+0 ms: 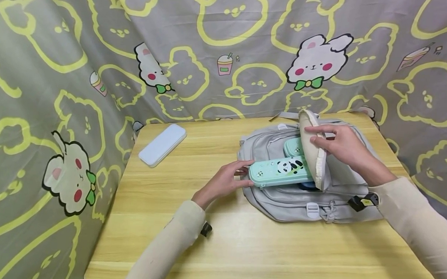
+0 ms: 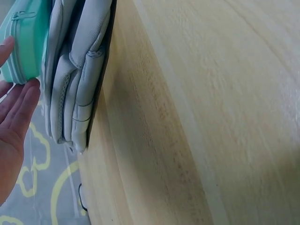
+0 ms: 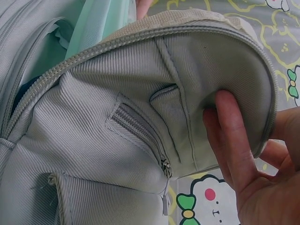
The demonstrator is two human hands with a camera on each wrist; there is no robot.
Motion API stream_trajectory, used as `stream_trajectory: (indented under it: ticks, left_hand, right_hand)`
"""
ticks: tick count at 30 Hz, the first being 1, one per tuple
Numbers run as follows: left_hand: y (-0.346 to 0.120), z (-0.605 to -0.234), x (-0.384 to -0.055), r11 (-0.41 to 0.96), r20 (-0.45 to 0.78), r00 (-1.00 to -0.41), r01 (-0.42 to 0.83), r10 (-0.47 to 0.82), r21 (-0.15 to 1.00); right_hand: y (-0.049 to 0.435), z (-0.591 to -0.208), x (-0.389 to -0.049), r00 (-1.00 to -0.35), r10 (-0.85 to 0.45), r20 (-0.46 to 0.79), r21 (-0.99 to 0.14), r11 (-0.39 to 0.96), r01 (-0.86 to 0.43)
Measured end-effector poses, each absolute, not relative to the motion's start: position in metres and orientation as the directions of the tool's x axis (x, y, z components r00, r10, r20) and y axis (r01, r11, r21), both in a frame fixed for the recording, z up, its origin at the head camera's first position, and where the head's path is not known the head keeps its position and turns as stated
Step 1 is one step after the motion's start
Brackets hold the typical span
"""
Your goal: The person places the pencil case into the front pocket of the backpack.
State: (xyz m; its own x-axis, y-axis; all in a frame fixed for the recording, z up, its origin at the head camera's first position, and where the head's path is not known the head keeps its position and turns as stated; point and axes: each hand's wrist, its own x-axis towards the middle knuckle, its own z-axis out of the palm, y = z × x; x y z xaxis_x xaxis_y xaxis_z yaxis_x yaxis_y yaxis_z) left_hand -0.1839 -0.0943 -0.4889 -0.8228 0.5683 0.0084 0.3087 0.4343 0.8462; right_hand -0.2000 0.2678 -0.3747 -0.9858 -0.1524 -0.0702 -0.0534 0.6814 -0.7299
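Mint panda case (image 1: 280, 171), prob. light, stiff & slick, looks best held by its end, where L hand (image 1: 223, 180) grips w/ fingers part-spread, R hand (image 1: 346, 147) pinching bag flap (image 1: 312, 153).

long cream sleeves (image 1: 411, 222), black wrist fittings (image 1: 355, 203), one marked yellow

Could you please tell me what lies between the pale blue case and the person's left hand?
In the head view, only bare tabletop lies between the pale blue case and the left hand, which grips the end of the panda case.
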Motion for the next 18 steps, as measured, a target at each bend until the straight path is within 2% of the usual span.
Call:
stream_trajectory:
  ticks: [18]
  left_hand:
    - [-0.0948, -0.4930, -0.1815, 0.406, 0.024, -0.850, 0.276, 0.527, 0.871]
  right_hand:
    - [0.2674, -0.3736, -0.1990, -0.985, -0.156, -0.079, -0.737, 0.675, -0.048]
